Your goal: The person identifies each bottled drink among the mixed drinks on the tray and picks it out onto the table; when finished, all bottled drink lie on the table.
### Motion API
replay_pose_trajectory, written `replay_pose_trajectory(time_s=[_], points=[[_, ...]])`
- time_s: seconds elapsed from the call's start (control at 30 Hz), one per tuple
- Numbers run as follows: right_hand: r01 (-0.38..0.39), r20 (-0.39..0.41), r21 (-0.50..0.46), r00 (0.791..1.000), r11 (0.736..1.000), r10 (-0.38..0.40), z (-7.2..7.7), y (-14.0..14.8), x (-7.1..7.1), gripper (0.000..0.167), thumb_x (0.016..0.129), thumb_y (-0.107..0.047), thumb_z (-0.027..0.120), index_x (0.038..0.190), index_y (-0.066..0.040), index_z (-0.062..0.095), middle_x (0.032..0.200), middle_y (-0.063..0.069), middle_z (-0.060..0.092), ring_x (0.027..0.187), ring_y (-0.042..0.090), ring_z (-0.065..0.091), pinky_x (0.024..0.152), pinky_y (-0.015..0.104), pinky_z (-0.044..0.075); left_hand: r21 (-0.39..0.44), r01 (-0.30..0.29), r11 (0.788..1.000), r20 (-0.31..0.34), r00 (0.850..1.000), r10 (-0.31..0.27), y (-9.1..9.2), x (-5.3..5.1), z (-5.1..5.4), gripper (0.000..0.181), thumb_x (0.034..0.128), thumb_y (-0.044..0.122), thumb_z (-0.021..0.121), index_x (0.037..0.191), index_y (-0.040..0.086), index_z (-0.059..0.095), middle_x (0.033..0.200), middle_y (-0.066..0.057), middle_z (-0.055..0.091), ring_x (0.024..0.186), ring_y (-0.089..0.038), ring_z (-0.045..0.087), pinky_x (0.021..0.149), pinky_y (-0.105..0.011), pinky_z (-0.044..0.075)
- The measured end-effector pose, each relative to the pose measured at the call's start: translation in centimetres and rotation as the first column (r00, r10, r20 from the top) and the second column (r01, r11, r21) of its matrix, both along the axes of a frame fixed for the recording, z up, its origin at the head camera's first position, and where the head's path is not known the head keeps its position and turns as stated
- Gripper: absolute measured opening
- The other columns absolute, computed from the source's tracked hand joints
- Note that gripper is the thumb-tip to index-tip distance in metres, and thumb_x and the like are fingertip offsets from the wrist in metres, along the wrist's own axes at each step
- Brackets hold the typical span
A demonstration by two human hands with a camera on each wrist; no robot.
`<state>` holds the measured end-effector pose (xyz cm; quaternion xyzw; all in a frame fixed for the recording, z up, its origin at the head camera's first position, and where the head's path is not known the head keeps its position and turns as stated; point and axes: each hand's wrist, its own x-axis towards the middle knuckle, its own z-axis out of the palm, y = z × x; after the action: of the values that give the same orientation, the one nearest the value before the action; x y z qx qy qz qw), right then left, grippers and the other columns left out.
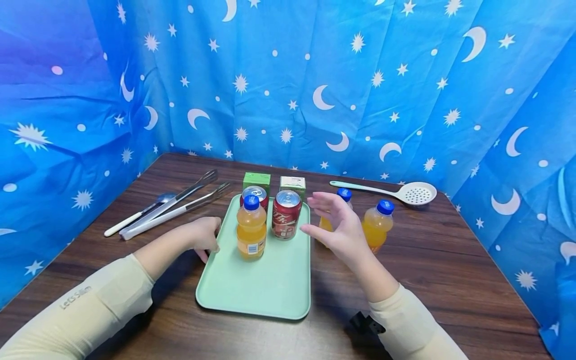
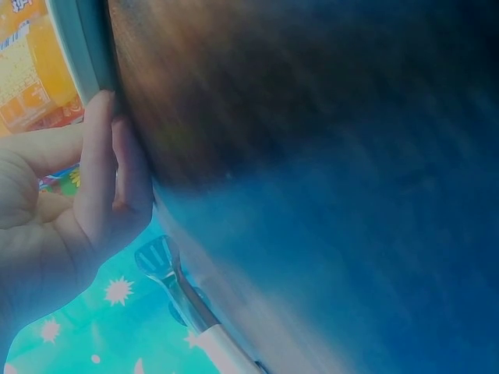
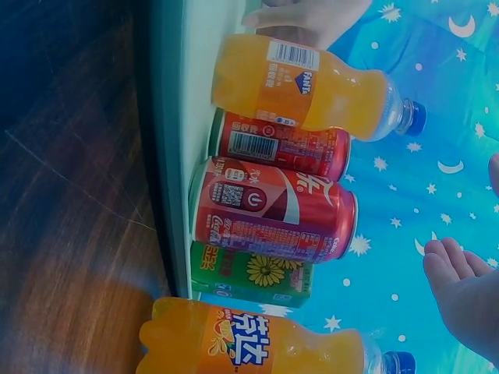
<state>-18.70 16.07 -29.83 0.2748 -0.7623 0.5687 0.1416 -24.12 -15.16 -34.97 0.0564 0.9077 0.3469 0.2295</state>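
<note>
My left hand [image 1: 208, 239] grips the left rim of a pale green tray [image 1: 270, 295], its fingertips against the edge in the left wrist view. My right hand [image 1: 341, 227] is held in the air off the tray's right side, thumb and fingers spread apart around nothing. On the tray stand an orange Fanta bottle [image 1: 251, 230] with a blue cap and a red Coca-Cola can [image 1: 286, 217]. A second red can [image 1: 255, 192] is partly hidden behind that bottle. Two more orange bottles, one nearer [image 3: 249, 339] and one partly behind my right hand [image 1: 344, 195], stand right of the tray.
Two green drink cartons, left [image 1: 257, 179] and right [image 1: 292, 184], stand at the tray's far end. Metal tongs [image 1: 180, 210] and a white-handled utensil [image 1: 128, 224] lie at the left. A white skimmer [image 1: 417, 194] lies back right. A blue curtain [image 1: 279, 90] surrounds the table.
</note>
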Motion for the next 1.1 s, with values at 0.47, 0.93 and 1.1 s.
replay_pose_trajectory(time_s=[0.47, 0.93, 1.1], points=[[-0.003, 0.028, 0.011, 1.000, 1.000, 0.003, -0.4, -0.6, -0.2, 0.056, 0.076, -0.004, 0.076, 0.125, -0.003, 0.049, 0.120, 0.012, 0.058, 0.115, 0.020, 0.053, 0.099, 0.033, 0.046, -0.003, -0.003, 1.000, 0.009, 1.000, 0.003, 0.1, 0.1, 0.1, 0.033, 0.0735, -0.015, 0.064, 0.098, -0.005, 0.044, 0.087, -0.018, 0.051, 0.064, -0.024, 0.062, 0.050, -0.033, 0.060], [-0.001, 0.032, 0.030, 0.999, 1.000, 0.000, -0.9, -1.1, -0.3, 0.057, 0.076, -0.007, 0.077, 0.125, -0.004, 0.049, 0.121, 0.017, 0.057, 0.114, 0.019, 0.054, 0.099, 0.037, 0.046, 0.012, 0.001, 1.000, -0.001, 1.000, -0.001, 0.0, 0.0, -0.1, 0.033, 0.0720, -0.015, 0.064, 0.096, -0.006, 0.044, 0.086, -0.019, 0.051, 0.062, -0.024, 0.062, 0.050, -0.034, 0.060], [-0.017, 0.035, 0.016, 0.999, 1.000, 0.016, -0.9, -1.3, -0.3, 0.057, 0.076, -0.004, 0.077, 0.125, -0.002, 0.048, 0.122, 0.019, 0.056, 0.115, 0.022, 0.053, 0.101, 0.038, 0.045, 0.023, -0.003, 1.000, -0.007, 1.000, 0.003, 0.0, 0.0, -0.1, 0.032, 0.0710, -0.016, 0.064, 0.094, -0.006, 0.044, 0.085, -0.019, 0.050, 0.062, -0.024, 0.061, 0.049, -0.034, 0.060]])
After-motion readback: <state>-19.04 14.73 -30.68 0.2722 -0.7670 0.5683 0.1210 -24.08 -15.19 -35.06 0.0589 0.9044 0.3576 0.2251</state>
